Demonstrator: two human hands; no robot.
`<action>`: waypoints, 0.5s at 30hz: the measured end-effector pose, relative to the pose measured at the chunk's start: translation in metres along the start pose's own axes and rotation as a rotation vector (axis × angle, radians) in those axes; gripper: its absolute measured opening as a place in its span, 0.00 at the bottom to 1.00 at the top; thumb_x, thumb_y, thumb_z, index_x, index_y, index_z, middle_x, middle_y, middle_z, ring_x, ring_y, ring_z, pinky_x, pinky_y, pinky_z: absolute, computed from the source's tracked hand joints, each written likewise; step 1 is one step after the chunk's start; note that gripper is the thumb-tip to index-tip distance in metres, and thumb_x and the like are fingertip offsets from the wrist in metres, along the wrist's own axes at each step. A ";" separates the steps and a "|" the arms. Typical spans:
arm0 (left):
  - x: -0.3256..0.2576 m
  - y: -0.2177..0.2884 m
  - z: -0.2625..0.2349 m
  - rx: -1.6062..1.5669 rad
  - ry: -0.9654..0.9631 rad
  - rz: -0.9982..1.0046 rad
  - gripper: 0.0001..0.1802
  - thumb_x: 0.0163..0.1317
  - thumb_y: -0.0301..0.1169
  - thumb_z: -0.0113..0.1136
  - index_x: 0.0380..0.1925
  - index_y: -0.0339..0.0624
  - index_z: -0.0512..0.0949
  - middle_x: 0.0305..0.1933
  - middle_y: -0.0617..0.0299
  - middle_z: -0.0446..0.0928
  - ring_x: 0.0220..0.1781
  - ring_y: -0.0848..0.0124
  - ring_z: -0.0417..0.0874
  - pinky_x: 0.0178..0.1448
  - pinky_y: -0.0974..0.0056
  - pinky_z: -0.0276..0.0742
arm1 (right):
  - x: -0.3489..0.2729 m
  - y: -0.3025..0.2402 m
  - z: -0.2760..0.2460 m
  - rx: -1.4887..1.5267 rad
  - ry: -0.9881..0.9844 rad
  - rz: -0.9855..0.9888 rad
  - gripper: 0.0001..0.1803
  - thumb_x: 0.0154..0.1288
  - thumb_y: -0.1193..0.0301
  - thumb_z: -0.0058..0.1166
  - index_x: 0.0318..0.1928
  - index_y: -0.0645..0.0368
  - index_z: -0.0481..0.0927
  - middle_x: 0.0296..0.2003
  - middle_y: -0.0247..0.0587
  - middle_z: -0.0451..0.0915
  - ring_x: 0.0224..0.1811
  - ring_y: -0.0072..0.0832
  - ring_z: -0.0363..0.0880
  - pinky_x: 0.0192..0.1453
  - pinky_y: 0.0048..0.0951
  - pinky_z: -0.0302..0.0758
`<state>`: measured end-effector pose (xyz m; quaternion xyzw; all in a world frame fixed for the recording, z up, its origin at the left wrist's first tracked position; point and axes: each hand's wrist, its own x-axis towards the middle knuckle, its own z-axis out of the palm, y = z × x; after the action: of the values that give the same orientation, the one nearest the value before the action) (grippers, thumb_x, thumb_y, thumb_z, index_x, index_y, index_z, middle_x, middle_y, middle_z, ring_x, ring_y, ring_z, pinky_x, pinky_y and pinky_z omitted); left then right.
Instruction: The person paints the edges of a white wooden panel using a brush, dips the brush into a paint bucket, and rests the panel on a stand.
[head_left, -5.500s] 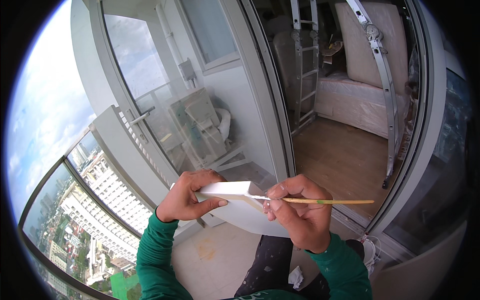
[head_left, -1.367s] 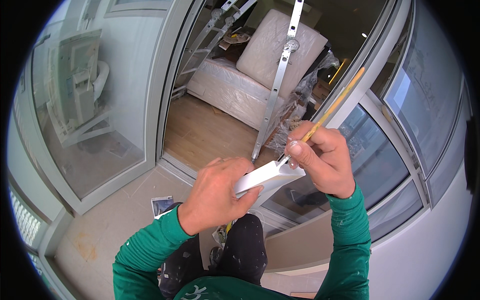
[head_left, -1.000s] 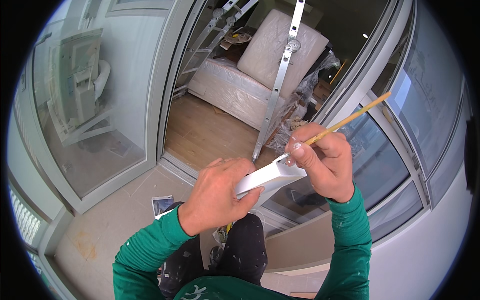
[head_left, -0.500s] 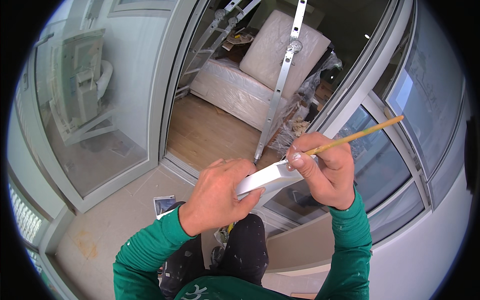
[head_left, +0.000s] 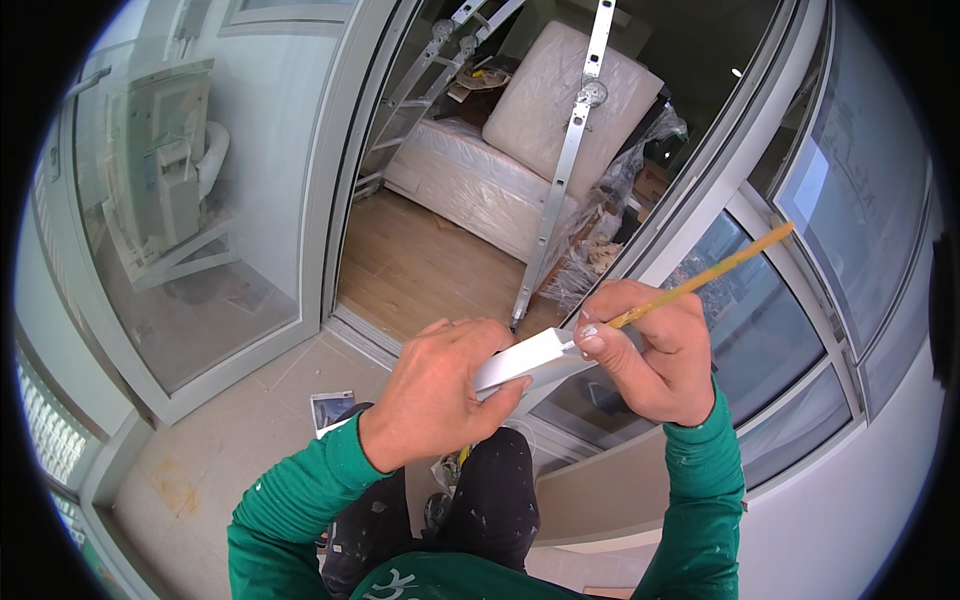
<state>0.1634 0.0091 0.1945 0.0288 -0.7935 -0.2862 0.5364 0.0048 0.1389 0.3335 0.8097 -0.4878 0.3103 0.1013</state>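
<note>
My left hand (head_left: 440,385) is closed round a white rectangular bar (head_left: 520,360), thumb underneath and fingers over the top. In my right hand (head_left: 650,350) is a slim paintbrush (head_left: 700,278) with a yellow wooden handle, pinched between thumb and fingers. The handle slants up to the right. The brush's working end sits at the bar's right end, mostly hidden by my fingertips, so I cannot tell how firmly it touches. White smears show on my right thumb and fingertips.
A glass door (head_left: 190,250) stands at the left. Past the doorway, a metal ladder (head_left: 560,180) stands before plastic-wrapped mattresses (head_left: 470,175). A window (head_left: 860,200) is on the right. A printed sheet (head_left: 332,408) lies on the tiled floor (head_left: 240,430) beside my knee.
My right hand has shifted slightly down at the bar's end. The brush handle's far tip has swung a little up and to the left. My left hand keeps its hold.
</note>
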 end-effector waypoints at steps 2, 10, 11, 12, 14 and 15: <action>0.000 0.000 0.000 -0.002 -0.001 0.004 0.16 0.53 0.30 0.78 0.39 0.40 0.82 0.34 0.54 0.84 0.34 0.53 0.85 0.42 0.57 0.76 | 0.000 -0.004 -0.002 0.031 -0.012 0.019 0.10 0.72 0.69 0.68 0.41 0.65 0.86 0.30 0.45 0.85 0.26 0.36 0.84 0.32 0.31 0.76; 0.000 0.002 0.001 -0.002 -0.003 -0.002 0.15 0.53 0.30 0.78 0.38 0.39 0.81 0.34 0.53 0.84 0.33 0.53 0.84 0.42 0.56 0.77 | 0.005 0.001 0.000 0.014 0.006 0.069 0.11 0.74 0.68 0.66 0.40 0.66 0.84 0.31 0.42 0.85 0.26 0.33 0.84 0.33 0.30 0.76; 0.000 0.002 0.000 0.001 -0.005 -0.001 0.15 0.53 0.30 0.78 0.37 0.39 0.81 0.34 0.53 0.83 0.33 0.53 0.84 0.42 0.56 0.77 | 0.005 0.004 0.002 0.035 0.035 0.056 0.11 0.74 0.68 0.66 0.40 0.66 0.84 0.31 0.43 0.85 0.27 0.33 0.84 0.33 0.30 0.76; 0.000 0.002 0.000 0.003 -0.008 -0.006 0.15 0.53 0.30 0.78 0.37 0.39 0.81 0.34 0.53 0.83 0.33 0.53 0.84 0.42 0.56 0.77 | 0.005 0.007 0.004 0.056 0.063 0.044 0.12 0.74 0.68 0.66 0.40 0.66 0.84 0.32 0.43 0.85 0.27 0.33 0.84 0.34 0.29 0.76; 0.000 0.003 -0.001 0.002 -0.014 -0.016 0.15 0.53 0.30 0.78 0.37 0.39 0.81 0.34 0.53 0.83 0.33 0.52 0.84 0.42 0.56 0.77 | 0.005 0.009 0.006 0.082 0.102 0.045 0.12 0.74 0.68 0.66 0.40 0.66 0.85 0.32 0.43 0.86 0.28 0.32 0.85 0.35 0.29 0.77; 0.000 0.003 -0.001 0.005 -0.008 -0.009 0.15 0.53 0.30 0.78 0.37 0.39 0.81 0.33 0.53 0.83 0.33 0.52 0.83 0.42 0.56 0.77 | 0.003 0.009 0.007 0.089 0.114 0.057 0.12 0.74 0.68 0.66 0.40 0.66 0.85 0.32 0.43 0.86 0.28 0.32 0.85 0.35 0.29 0.78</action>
<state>0.1649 0.0108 0.1963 0.0326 -0.7963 -0.2867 0.5316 0.0009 0.1286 0.3286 0.7801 -0.4899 0.3799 0.0841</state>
